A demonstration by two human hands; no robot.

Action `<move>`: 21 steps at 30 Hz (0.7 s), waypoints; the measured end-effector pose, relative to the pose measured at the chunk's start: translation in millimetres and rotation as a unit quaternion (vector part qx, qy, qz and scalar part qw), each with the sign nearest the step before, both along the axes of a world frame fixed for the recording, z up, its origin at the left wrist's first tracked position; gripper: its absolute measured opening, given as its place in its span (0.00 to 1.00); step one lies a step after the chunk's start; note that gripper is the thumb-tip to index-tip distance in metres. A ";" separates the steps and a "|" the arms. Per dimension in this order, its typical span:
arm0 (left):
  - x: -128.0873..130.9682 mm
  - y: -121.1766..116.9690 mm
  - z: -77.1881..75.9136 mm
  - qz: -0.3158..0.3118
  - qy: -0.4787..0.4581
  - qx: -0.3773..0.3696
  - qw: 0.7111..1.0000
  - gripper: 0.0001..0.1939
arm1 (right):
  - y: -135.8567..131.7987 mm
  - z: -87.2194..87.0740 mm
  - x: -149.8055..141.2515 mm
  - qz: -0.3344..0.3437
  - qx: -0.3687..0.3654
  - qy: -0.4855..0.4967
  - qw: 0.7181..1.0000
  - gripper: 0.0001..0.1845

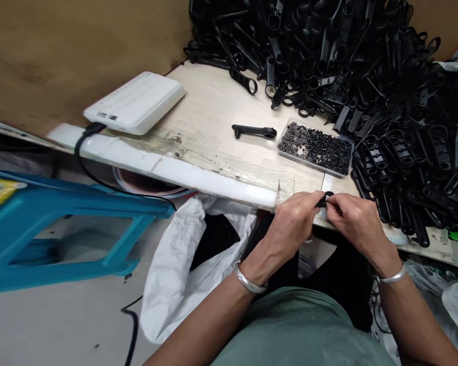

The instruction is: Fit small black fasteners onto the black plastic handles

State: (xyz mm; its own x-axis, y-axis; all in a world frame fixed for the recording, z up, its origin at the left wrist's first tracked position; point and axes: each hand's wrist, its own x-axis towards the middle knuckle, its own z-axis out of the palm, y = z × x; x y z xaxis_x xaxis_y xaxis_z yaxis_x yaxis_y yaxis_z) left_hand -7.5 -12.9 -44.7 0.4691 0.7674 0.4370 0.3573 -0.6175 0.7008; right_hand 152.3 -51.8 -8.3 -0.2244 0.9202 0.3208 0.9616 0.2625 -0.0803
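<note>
At the table's front edge, my left hand (292,223) pinches a small black plastic part (323,199), mostly hidden by the fingers. My right hand (356,221) meets it from the other side, thumb and fingers pressed together at the part's end. Whether the right fingers also hold a tiny piece cannot be made out. Just beyond the hands stands a clear plastic tray (309,163) of small black and silvery pieces (324,147). A single black plastic arm with a ring end (254,131) lies left of the tray.
A large heap of black plastic arms (328,61) covers the back right, with more stacked arms (404,162) near my right hand. A white box (137,104) with a black cable (77,150) sits at left. Below are a blue stool (76,203) and a white bag (175,274).
</note>
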 end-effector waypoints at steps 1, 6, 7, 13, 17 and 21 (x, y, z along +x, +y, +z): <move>0.3 0.0 -0.5 0.001 -0.002 0.001 1.000 0.14 | 0.3 1.3 -1.6 0.003 -0.004 -0.014 1.000 0.10; 1.4 0.1 -3.2 0.001 -0.009 0.003 1.000 0.13 | 3.5 11.4 -5.5 -0.026 -0.081 -0.005 0.996 0.09; 1.4 0.1 -3.5 0.003 -0.010 0.003 1.000 0.13 | 4.3 13.8 -5.0 -0.036 -0.104 0.018 0.994 0.08; 0.7 0.6 -3.4 0.003 -0.011 0.014 1.000 0.13 | 5.9 22.9 -2.1 -0.070 -0.193 0.133 0.970 0.11; 1.0 0.7 -5.0 0.001 -0.016 0.016 1.000 0.13 | 5.9 23.9 -7.1 -0.084 -0.187 0.086 0.975 0.11; 2.0 0.8 -8.4 0.005 -0.044 0.030 0.999 0.13 | 7.2 26.1 -13.0 -0.106 -0.191 0.017 0.976 0.11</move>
State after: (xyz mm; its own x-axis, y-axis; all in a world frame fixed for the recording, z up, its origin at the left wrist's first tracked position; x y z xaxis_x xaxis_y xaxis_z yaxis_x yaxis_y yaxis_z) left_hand -5.5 -12.1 -53.0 0.4195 0.7426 0.5221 0.3026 -0.6566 0.6909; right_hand 139.4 -44.6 17.8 -0.0108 0.9986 -0.0515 0.9860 0.0020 -0.1670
